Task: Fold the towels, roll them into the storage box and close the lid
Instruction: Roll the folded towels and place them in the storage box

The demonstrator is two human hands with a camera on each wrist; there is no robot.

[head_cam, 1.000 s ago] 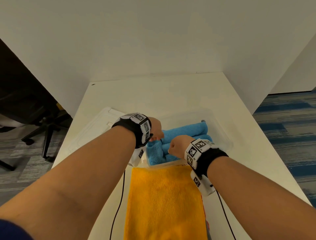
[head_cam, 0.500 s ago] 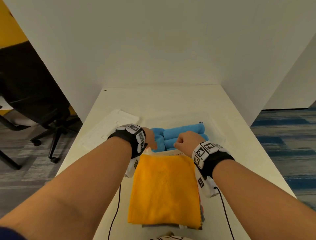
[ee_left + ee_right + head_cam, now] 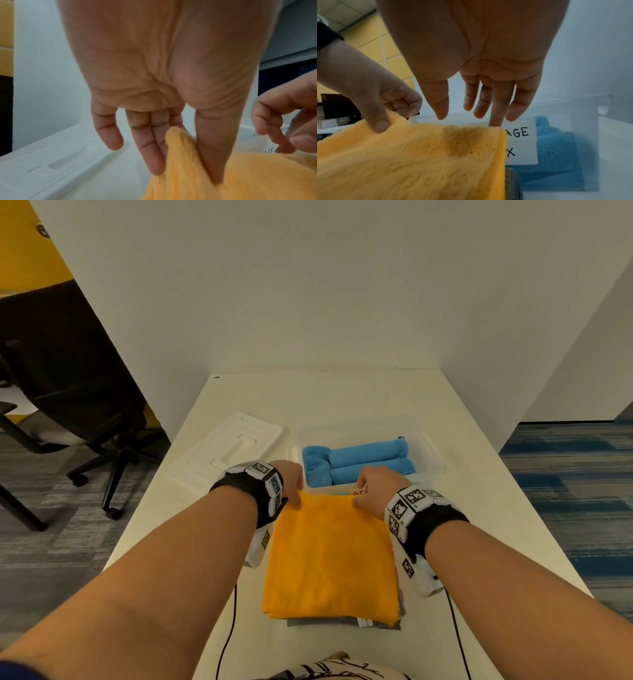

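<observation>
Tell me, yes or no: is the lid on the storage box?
No, the lid lies flat on the table beside the open storage box.

White table (image 3: 479,508): lid (image 3: 229,453), clear storage box (image 3: 430,453), folded towel stack (image 3: 330,559), two cables (image 3: 228,628).

Black wristbands (image 3: 255,491) on both bare forearms, each carrying white blocks with black-and-white square markers (image 3: 399,510). Thin black cables (image 3: 227,625) trail from both. Navy sleeve edge (image 3: 15,671) at left, probably.

Left hand (image 3: 291,479) pinching; right hand (image 3: 376,487) fingers straight.
</observation>
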